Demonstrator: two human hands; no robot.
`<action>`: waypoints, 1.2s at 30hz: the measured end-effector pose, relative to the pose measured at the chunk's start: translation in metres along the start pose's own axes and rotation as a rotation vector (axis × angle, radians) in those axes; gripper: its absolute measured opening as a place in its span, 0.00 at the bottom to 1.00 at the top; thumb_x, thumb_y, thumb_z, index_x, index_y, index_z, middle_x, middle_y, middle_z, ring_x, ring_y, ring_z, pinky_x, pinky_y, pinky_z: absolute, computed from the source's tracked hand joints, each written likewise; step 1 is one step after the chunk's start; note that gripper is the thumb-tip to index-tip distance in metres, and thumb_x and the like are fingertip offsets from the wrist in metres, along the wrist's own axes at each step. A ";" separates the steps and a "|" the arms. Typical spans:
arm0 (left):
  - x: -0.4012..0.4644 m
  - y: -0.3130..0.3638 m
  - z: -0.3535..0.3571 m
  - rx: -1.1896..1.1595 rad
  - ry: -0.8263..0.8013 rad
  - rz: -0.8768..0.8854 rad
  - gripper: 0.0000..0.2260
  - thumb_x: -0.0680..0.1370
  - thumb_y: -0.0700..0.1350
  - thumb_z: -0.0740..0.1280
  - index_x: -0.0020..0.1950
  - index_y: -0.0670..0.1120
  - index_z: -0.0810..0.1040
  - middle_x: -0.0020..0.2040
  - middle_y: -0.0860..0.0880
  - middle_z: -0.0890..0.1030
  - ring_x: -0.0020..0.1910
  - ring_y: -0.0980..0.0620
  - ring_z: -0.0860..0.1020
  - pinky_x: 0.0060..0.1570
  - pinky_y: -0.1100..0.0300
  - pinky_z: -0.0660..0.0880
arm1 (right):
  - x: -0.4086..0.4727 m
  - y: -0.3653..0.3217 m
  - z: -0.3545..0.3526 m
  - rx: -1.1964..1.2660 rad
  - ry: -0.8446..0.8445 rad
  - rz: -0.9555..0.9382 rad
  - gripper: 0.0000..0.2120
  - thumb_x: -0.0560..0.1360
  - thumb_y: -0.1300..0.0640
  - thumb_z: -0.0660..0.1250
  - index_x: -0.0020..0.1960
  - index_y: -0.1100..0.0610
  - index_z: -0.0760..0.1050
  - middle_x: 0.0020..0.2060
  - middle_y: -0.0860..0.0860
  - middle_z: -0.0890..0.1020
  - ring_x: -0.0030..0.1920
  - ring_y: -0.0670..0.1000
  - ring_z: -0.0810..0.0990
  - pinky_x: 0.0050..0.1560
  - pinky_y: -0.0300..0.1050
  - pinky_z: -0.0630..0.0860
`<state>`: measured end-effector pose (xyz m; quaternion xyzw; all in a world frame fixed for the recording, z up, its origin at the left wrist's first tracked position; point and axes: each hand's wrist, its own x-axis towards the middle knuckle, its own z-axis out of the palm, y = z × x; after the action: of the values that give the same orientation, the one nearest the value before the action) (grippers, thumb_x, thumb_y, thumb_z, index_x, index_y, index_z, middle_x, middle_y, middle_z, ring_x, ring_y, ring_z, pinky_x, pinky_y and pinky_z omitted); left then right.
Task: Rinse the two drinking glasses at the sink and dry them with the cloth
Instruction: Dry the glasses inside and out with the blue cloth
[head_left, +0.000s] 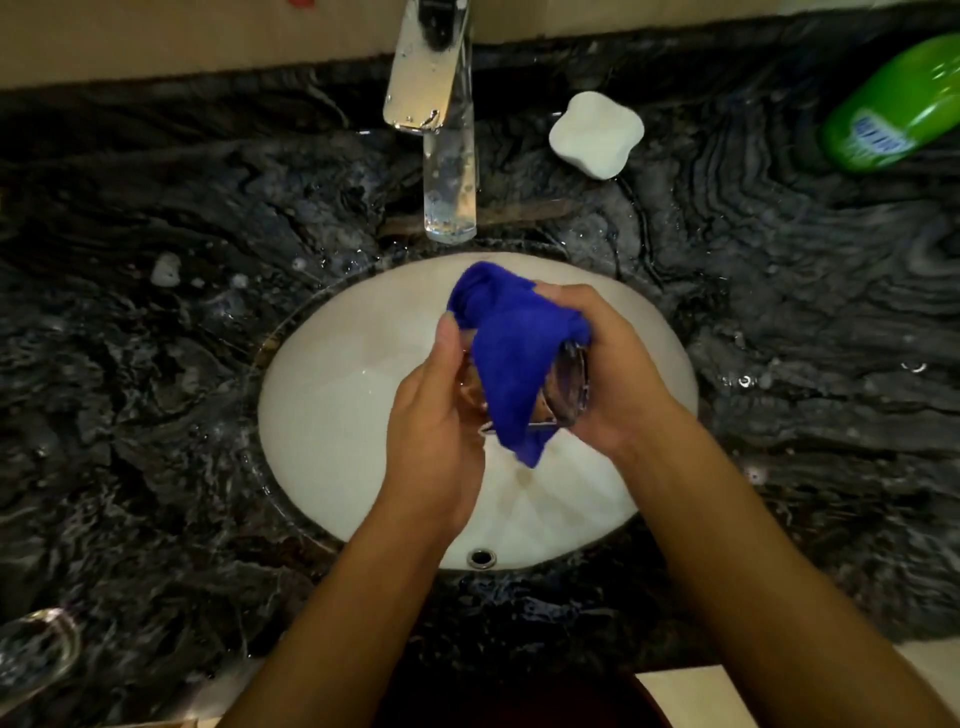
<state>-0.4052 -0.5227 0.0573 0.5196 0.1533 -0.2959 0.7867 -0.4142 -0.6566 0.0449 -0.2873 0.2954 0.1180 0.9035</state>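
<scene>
Currently drying stage, judged from the grip. Both hands work over the white sink basin (332, 415). Right hand (608, 374) curls round a clear drinking glass (569, 384), held tilted, its side against the palm. Blue cloth (511, 358) drapes over the glass and between the hands, one corner hanging below them. Left hand (436, 410) pinches the cloth with thumb up along its near edge; fingers are hidden behind the fabric, so how far they wrap round I cannot tell.

Second glass (36, 652) stands on the dark marble counter (156, 467), well off to the left of the left hand, near the front edge. Faucet (441, 119) beyond both hands; white soap bar (596, 134) and green bottle (893, 104) further right.

Handling: glass likely wet, so slippery, and fragile over hard ceramic. Best held round the body with a full wrap, not by the rim. Cloth is soft and light, and bunches easily.
</scene>
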 end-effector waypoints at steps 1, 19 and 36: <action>0.000 0.001 0.003 -0.055 -0.003 -0.020 0.21 0.78 0.57 0.61 0.53 0.42 0.84 0.49 0.43 0.86 0.49 0.47 0.84 0.54 0.52 0.80 | -0.001 0.005 0.001 0.091 0.028 -0.021 0.08 0.72 0.54 0.66 0.45 0.58 0.78 0.40 0.55 0.79 0.42 0.52 0.78 0.46 0.46 0.76; -0.003 0.019 0.056 -0.135 0.072 0.064 0.30 0.80 0.63 0.58 0.67 0.41 0.78 0.64 0.39 0.82 0.66 0.40 0.79 0.70 0.41 0.70 | -0.029 0.017 0.032 -0.845 0.358 -0.963 0.20 0.79 0.57 0.69 0.70 0.47 0.74 0.76 0.51 0.69 0.78 0.51 0.65 0.74 0.51 0.68; -0.010 0.047 0.045 -0.197 0.059 0.061 0.22 0.85 0.55 0.56 0.55 0.42 0.85 0.51 0.44 0.87 0.52 0.49 0.86 0.50 0.59 0.82 | -0.026 0.008 0.060 -0.746 0.328 -0.940 0.17 0.80 0.50 0.67 0.68 0.50 0.74 0.73 0.47 0.71 0.72 0.44 0.72 0.66 0.35 0.71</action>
<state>-0.3872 -0.5467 0.1153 0.4529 0.1888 -0.2399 0.8377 -0.4095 -0.6162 0.0967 -0.6975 0.2110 -0.2429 0.6403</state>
